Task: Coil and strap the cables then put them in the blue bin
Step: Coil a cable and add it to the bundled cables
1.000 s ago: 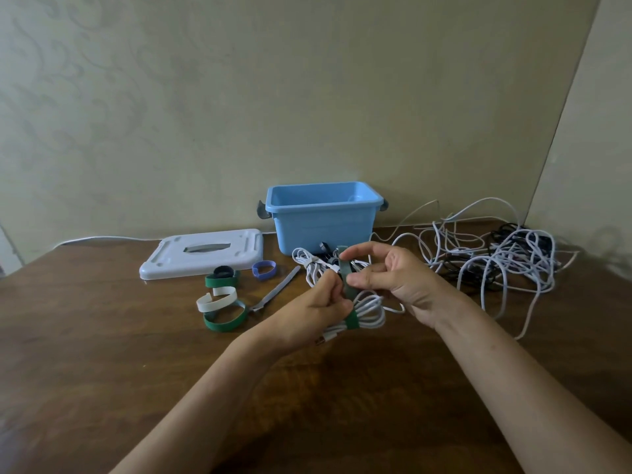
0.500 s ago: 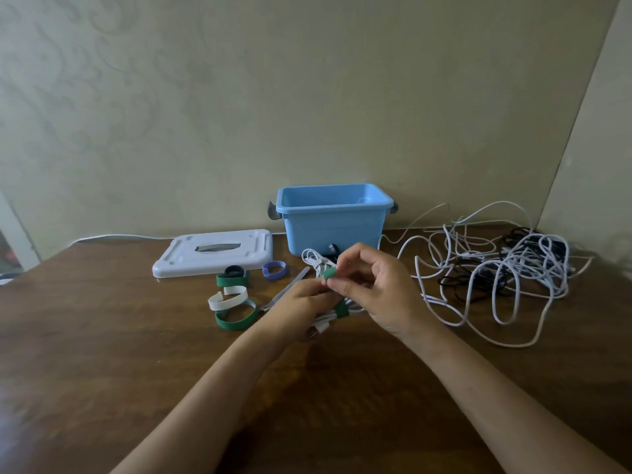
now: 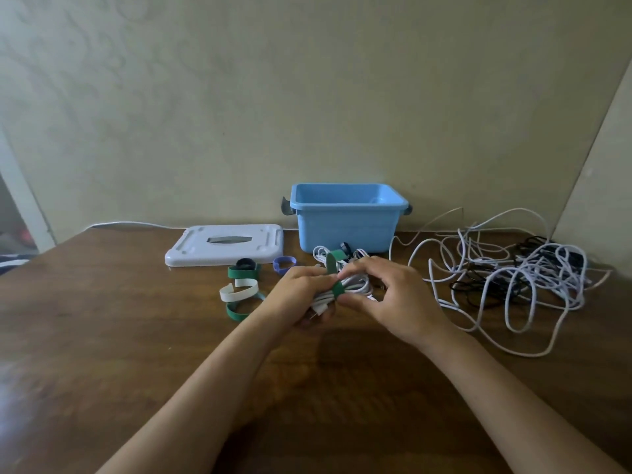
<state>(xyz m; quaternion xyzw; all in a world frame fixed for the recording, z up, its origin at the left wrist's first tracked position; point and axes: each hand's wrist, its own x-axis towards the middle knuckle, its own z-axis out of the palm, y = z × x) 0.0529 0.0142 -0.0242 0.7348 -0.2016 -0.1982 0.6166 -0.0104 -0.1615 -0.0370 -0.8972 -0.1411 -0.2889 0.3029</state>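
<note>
A: Where's the coiled white cable (image 3: pixel 354 285)?
B: Above the table (image 3: pixel 102 336), long axis running 8 to 2 o'clock, green strap (image 3: pixel 337 289) around its middle.
A: Hands?
B: Left hand (image 3: pixel 301 297) grips the 8 o'clock end; right hand (image 3: pixel 393 299) pinches the strap.
A: The blue bin (image 3: pixel 347 217)?
B: At 12 o'clock; loose cables (image 3: pixel 513 278) at 3.

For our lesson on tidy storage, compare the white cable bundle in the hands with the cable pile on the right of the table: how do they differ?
The white cable bundle is coiled tight with a green strap round it; the cable pile sprawls loose and tangled with no strap. The left hand and right hand hold the bundle, while the pile lies untouched on the table. The bundle looks all white; the pile mixes white and black. Neither is in the blue bin yet.
</note>
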